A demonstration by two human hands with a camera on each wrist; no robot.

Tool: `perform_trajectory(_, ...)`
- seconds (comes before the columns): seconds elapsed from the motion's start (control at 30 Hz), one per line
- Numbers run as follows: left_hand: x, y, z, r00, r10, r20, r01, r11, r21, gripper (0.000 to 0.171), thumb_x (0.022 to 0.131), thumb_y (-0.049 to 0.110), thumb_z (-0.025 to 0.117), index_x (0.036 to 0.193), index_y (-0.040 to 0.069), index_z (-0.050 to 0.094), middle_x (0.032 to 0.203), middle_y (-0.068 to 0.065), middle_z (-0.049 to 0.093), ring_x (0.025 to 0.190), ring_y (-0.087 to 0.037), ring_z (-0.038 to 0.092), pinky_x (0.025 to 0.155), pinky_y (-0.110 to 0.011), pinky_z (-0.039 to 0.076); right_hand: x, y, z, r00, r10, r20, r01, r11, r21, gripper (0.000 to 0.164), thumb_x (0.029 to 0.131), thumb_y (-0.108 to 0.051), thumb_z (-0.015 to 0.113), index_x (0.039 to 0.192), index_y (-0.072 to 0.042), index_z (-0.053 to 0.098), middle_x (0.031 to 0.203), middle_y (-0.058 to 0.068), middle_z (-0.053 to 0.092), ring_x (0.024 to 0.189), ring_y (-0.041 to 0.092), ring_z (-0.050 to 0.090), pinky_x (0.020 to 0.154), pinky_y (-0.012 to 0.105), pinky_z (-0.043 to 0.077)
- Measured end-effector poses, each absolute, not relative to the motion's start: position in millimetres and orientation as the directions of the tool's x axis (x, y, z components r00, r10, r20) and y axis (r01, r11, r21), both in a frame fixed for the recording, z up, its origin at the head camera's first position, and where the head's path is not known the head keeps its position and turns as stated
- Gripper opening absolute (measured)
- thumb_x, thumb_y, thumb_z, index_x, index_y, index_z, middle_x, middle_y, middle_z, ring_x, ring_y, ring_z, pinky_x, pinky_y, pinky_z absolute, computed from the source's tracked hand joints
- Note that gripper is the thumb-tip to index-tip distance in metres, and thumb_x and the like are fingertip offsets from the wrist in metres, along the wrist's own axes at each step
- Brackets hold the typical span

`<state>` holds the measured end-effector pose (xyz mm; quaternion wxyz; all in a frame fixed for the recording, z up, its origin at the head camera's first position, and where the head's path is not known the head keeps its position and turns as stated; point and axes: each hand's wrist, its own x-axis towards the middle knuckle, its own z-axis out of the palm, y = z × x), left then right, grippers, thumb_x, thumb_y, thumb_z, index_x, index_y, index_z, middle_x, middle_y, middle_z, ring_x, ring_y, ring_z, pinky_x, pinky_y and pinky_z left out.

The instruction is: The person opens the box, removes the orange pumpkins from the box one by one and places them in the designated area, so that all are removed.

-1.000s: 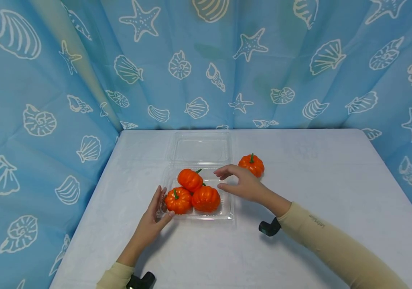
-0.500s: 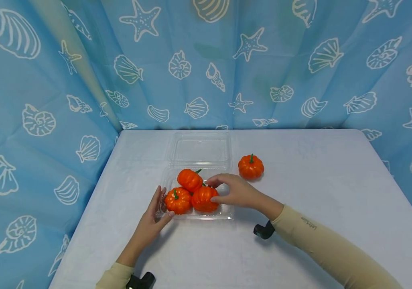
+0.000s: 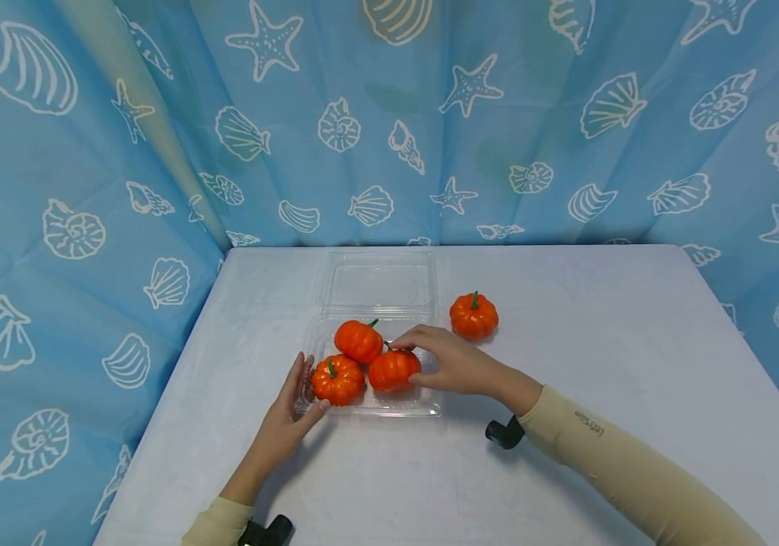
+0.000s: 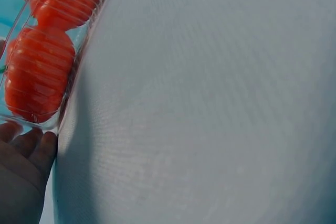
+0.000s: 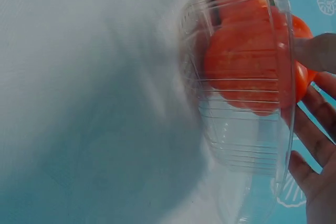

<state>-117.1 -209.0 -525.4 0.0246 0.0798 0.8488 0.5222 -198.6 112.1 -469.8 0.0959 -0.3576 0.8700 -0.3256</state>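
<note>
A clear plastic clamshell box (image 3: 396, 410) lies with its lid folded back and holds three orange mini pumpkins. My right hand (image 3: 460, 365) grips the front right pumpkin (image 3: 392, 371) between thumb and fingers; in the right wrist view the box wall covers part of that pumpkin (image 5: 244, 69). Beside it sit the front left pumpkin (image 3: 339, 381) and the back pumpkin (image 3: 358, 342), its green stem pointing right. At the box's left side rests my left hand (image 3: 283, 428), fingers extended along the wall and thumb at the front corner. The left wrist view shows its fingertips touching the box edge.
Another orange mini pumpkin (image 3: 474, 316) stands on the white tablecloth (image 3: 587, 334), right of the box. The transparent lid (image 3: 381, 279) lies flat behind the base. A blue seashell curtain (image 3: 334, 83) hangs behind the table and along its sides.
My right hand has come left and forward over the box and taken hold of the front right pumpkin. That pumpkin has shifted slightly right and back. My left hand stays in place.
</note>
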Motion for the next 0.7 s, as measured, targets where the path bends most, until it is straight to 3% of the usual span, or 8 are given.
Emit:
perform_trajectory(0.1, -117.3, -208.5, -524.9, -0.986, 0.161, 0.041, 0.109, 0.443, 0.89, 0.092, 0.096, 0.031, 0.072, 0.165, 0.015, 0.012, 0.166, -0.002, 0.03, 0.153, -0.024, 0.026, 0.122, -0.055, 0.018, -199.1, 113.0, -470.0, -0.716, -0.697, 0.046, -0.561, 0.534, -0.632, 0.049, 0.089, -0.02, 0.078, 0.136, -0.023, 0.064, 0.132, -0.003, 0.06, 0.123, 0.019, 0.056, 0.104, 0.042, 0.051)
perform_trajectory(0.27, -116.8, -207.6, -523.6, -0.987, 0.158, 0.034, 0.101, 0.44, 0.892, 0.093, 0.096, 0.031, 0.072, 0.165, 0.015, 0.012, 0.166, -0.001, 0.029, 0.153, -0.022, 0.025, 0.123, -0.051, 0.019, -198.8, 111.6, -469.9, -0.709, -0.704, 0.04, -0.559, 0.526, -0.641, 0.038, 0.091, -0.032, 0.077, 0.128, -0.026, 0.068, 0.127, -0.008, 0.064, 0.121, 0.015, 0.056, 0.106, 0.041, 0.048)
perform_trajectory(0.5, -116.0, -206.7, -522.4, -0.987, 0.158, 0.039, 0.105, 0.438, 0.893, 0.092, 0.096, 0.031, 0.072, 0.165, 0.014, 0.012, 0.166, -0.004, 0.029, 0.153, -0.025, 0.025, 0.122, -0.054, 0.019, -198.8, 107.4, -470.6, -0.683, -0.728, 0.061, -0.603, 0.515, -0.609, 0.038, 0.091, -0.038, 0.076, 0.124, -0.02, 0.069, 0.121, -0.009, 0.069, 0.117, 0.013, 0.061, 0.121, 0.052, 0.027)
perform_trajectory(0.7, -116.3, -205.6, -521.4, -0.987, 0.157, 0.041, 0.105, 0.429, 0.897, 0.093, 0.096, 0.03, 0.072, 0.165, 0.015, 0.013, 0.166, -0.002, 0.03, 0.153, -0.024, 0.026, 0.122, -0.054, 0.019, -199.3, 106.8, -469.6, -0.685, -0.728, 0.03, -0.606, 0.546, -0.579, 0.04, 0.091, -0.042, 0.075, 0.126, -0.023, 0.07, 0.121, -0.009, 0.07, 0.114, 0.013, 0.063, 0.121, 0.055, 0.026)
